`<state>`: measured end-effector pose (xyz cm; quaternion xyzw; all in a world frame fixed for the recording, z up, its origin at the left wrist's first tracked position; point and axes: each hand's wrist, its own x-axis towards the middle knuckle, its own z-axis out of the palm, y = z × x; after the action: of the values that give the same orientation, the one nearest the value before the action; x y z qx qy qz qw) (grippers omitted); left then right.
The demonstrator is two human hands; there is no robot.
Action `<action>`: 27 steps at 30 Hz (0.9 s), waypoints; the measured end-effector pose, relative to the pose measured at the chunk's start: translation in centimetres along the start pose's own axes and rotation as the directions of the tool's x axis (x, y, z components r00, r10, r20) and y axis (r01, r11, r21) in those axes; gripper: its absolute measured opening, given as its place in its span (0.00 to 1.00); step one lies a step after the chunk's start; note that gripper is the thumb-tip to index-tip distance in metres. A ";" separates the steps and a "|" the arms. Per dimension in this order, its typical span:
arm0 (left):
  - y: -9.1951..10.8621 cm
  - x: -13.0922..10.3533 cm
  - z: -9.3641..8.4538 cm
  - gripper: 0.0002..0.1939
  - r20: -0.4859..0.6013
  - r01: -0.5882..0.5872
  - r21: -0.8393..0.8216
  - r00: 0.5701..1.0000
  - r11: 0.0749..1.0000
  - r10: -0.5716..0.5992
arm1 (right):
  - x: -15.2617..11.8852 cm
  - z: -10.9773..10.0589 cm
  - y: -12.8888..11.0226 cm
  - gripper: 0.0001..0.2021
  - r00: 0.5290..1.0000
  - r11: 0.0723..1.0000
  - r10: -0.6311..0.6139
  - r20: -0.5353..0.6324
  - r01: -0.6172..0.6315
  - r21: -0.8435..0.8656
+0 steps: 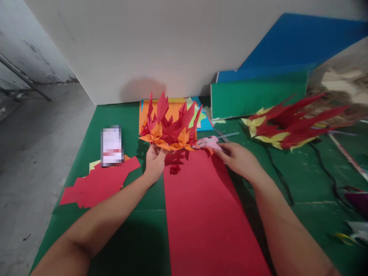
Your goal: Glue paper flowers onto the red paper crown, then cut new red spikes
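Observation:
My left hand (156,163) is closed on the lower edge of a folded paper ornament (172,132), which has red pointed leaves and orange petals round its base. In my right hand (237,157) is a pink glue gun (212,143), with a translucent glue stick (231,135) poking out of its back. Its front end is close to the ornament's right lower edge; whether they touch I cannot tell. Beneath both hands lies a long red paper sheet (207,214), with a small dark red paper rosette (174,169) on it.
A second ornament (276,130), red and yellow, stands at the right beside black cords (276,172). On the left, a pixelated white item (112,145) rests by red paper scraps (99,186). Behind are coloured sheets (145,109) and a green board (255,97) on the green table (129,245).

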<state>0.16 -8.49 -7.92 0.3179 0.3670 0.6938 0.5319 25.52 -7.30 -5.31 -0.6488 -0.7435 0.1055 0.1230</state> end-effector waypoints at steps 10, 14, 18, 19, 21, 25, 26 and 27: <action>0.3 -0.1 0.0 0.23 -0.041 -0.032 0.037 0.999 0.999 0.033 | -1.0 -4.0 -1.0 0.20 0.950 0.956 0.289 -0.121 -0.279 0.092; 0.4 -0.3 0.0 0.23 -0.073 -0.059 0.108 0.995 0.992 0.067 | -1.3 -4.5 -1.9 0.24 0.855 0.922 0.376 -0.357 -0.383 0.055; 0.8 -0.7 0.2 0.23 0.015 -0.052 0.190 0.999 0.980 0.050 | -1.5 -3.3 -3.1 0.32 0.790 0.961 0.275 -0.547 -0.243 0.131; 0.9 -0.9 0.2 0.23 0.049 -0.047 0.207 0.998 0.977 0.037 | -1.6 -3.0 -3.5 0.33 0.786 0.971 0.237 -0.572 -0.199 0.130; 1.0 -1.0 0.4 0.23 0.117 -0.038 0.225 0.993 0.974 0.012 | -1.8 -2.3 -4.3 0.31 0.764 0.988 0.155 -0.626 -0.115 0.105; 1.1 -1.3 0.6 0.22 0.203 -0.026 0.236 0.979 0.971 -0.023 | -2.6 -1.8 -5.7 0.22 0.761 0.999 0.028 -0.649 -0.036 0.001; 1.1 -1.3 0.6 0.22 0.210 -0.027 0.238 0.977 0.971 -0.025 | -2.7 -1.9 -5.9 0.21 0.766 0.999 0.010 -0.643 -0.035 -0.027; 1.1 -1.3 0.6 0.21 0.211 -0.030 0.237 0.977 0.971 -0.022 | -2.9 -1.9 -6.1 0.20 0.775 0.998 -0.001 -0.632 -0.040 -0.051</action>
<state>0.40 -9.88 -6.79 0.4526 0.3885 0.6077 0.5243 20.76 -11.00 -1.72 -0.6578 -0.6554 -0.1397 0.3438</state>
